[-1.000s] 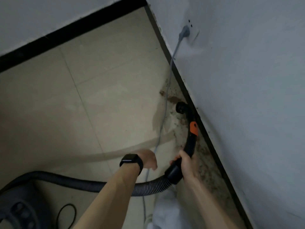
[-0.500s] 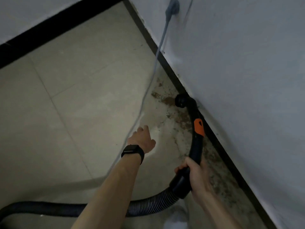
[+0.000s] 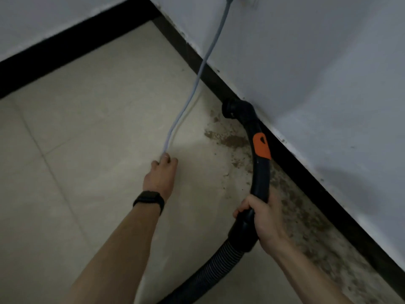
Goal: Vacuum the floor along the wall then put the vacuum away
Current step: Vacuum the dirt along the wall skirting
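My right hand [image 3: 262, 218] grips the black curved vacuum handle tube [image 3: 259, 178], which carries an orange slider [image 3: 261, 144]. The tube's open nozzle end [image 3: 231, 108] sits low beside the black skirting [image 3: 306, 172] of the right wall. A ribbed black hose [image 3: 210, 273] runs from the handle down out of the bottom edge. My left hand [image 3: 162, 174], with a black watch on the wrist, holds the grey power cord [image 3: 195, 84] off the floor, to the left of the nozzle. Brown dirt [image 3: 230, 140] is strewn along the wall.
The cord rises to a plug at the top edge on the white right wall [image 3: 317, 62]. A second wall with black skirting [image 3: 65, 51] crosses the far left, meeting the right wall in a corner. Pale floor tiles [image 3: 87, 139] spread to the left.
My left hand moved forward and lifted the grey cord away from the dirty strip. The view moved closer to the corner, and the vacuum body dropped out of sight.
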The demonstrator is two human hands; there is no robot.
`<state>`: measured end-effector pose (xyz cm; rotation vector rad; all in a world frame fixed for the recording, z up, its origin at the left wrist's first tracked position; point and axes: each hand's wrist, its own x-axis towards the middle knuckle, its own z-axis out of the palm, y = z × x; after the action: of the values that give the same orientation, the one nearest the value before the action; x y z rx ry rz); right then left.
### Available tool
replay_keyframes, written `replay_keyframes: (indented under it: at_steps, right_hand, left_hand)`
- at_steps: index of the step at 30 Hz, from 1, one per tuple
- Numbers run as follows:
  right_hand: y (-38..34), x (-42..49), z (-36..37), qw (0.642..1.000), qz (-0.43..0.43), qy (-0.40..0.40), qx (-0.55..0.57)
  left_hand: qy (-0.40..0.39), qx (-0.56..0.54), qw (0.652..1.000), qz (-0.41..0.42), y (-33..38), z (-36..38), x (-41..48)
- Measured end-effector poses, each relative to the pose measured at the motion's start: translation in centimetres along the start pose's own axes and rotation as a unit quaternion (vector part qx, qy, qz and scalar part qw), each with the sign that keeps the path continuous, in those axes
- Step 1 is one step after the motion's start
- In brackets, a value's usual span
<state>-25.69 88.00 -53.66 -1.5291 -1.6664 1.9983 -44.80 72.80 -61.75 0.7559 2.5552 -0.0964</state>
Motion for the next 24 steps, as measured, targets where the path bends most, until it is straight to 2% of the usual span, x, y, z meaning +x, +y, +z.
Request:
replay_keyframes:
  at_steps: [9,11,17,19,21,24]
  right_hand:
    - [-0.1,1.8,5.3,0.999,-0.046,-0.006,0.023]
    - [-0.1,1.5,6.0,0.998,-0.057,0.000,0.003]
    - [-1.4,0.1,7.1,0.997,-0.044,0.036,-0.058]
    - [-1.6,0.5,7.3,0.997,-0.035,0.031,-0.063]
    - [-1.2,1.2,7.3,0.996,-0.036,0.027,-0.071]
    - [-0.4,2.0,7.1,0.996,-0.039,0.026,-0.071]
  left_hand:
    - [0.135,0.039,0.989,-0.048,-9.2,-3.4,3.8]
    - [0.116,0.014,0.992,-0.050,-9.8,-3.6,4.4]
    - [-0.083,-0.060,0.992,-0.078,-7.9,-2.6,1.2]
    - [-0.125,-0.089,0.986,-0.066,-7.8,-1.4,0.9]
    - [-0.124,-0.092,0.986,-0.056,-7.6,0.0,1.0]
    - [-0.061,-0.019,0.996,-0.065,-6.5,1.1,0.7]
